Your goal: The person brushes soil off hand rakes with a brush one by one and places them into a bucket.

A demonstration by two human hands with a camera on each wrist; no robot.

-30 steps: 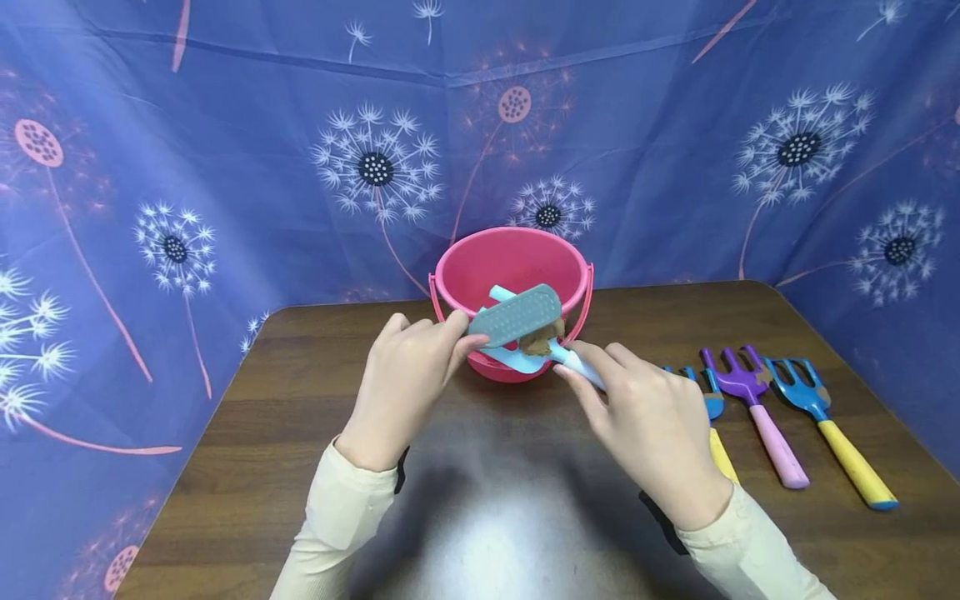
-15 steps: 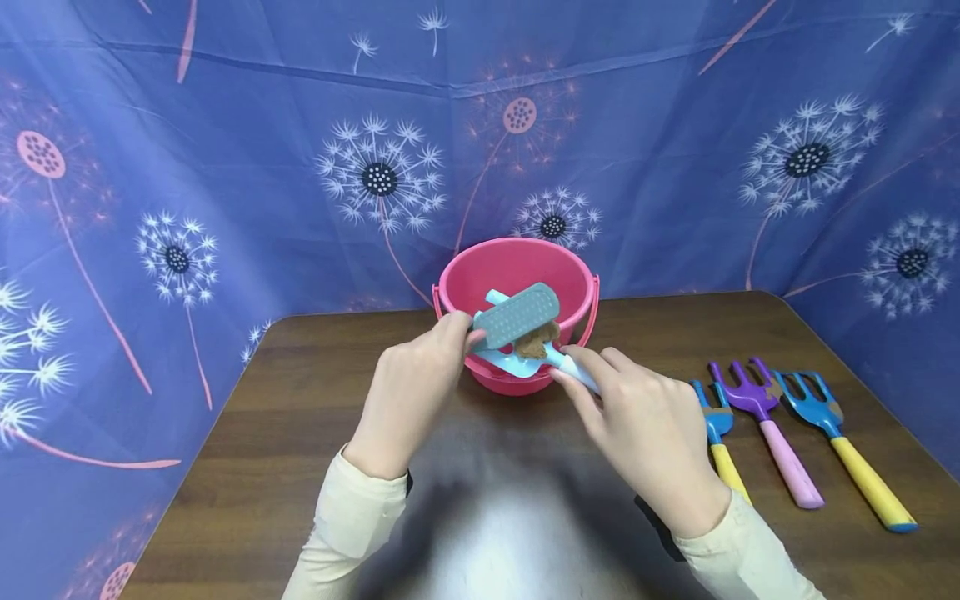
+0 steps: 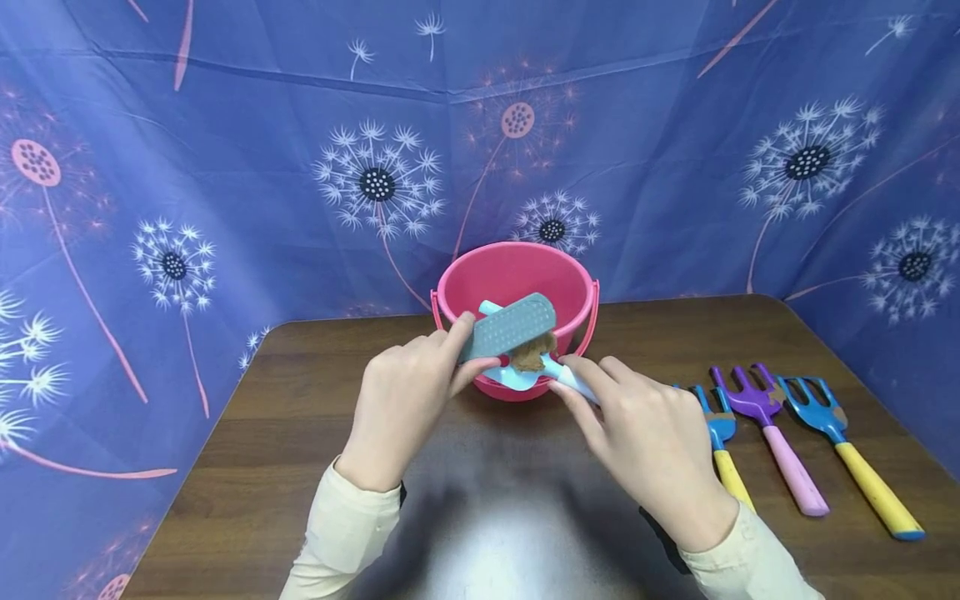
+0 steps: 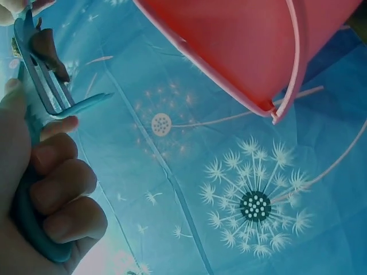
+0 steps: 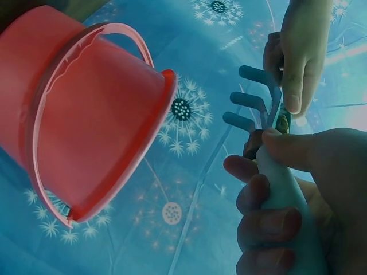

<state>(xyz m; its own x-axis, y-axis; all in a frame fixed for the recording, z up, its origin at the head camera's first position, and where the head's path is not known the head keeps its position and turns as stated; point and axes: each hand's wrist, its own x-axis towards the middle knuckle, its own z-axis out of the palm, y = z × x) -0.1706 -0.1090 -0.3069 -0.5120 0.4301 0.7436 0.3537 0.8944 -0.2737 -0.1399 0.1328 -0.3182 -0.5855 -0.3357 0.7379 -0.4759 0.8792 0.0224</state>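
Observation:
My left hand (image 3: 408,396) grips the near end of a grey-green oblong brush (image 3: 510,327) with a dotted back; its underside is hidden in the head view. Fingers of my right hand (image 3: 648,425) curl round the pale handle of a light blue hand rake (image 5: 281,183), the thumb pressing along its top. Brown dirt (image 3: 531,354) clings to the rake's head, where the brush lies over it. In the left wrist view the bent tines (image 4: 49,86) show just past the left fingers. Both tools are held up in front of the pink bucket (image 3: 517,271), overlapping its rim.
On the right of the wooden table (image 3: 315,400) lie a purple hand rake with a pink handle (image 3: 795,471) and two blue ones with yellow handles (image 3: 881,492), with brown smudges on their heads. A blue dandelion-print cloth (image 3: 262,167) hangs behind.
The brush shifts a little up, then down and left over the rake's dirty head. Both hands keep their grips. The whole head view has moved slightly downward.

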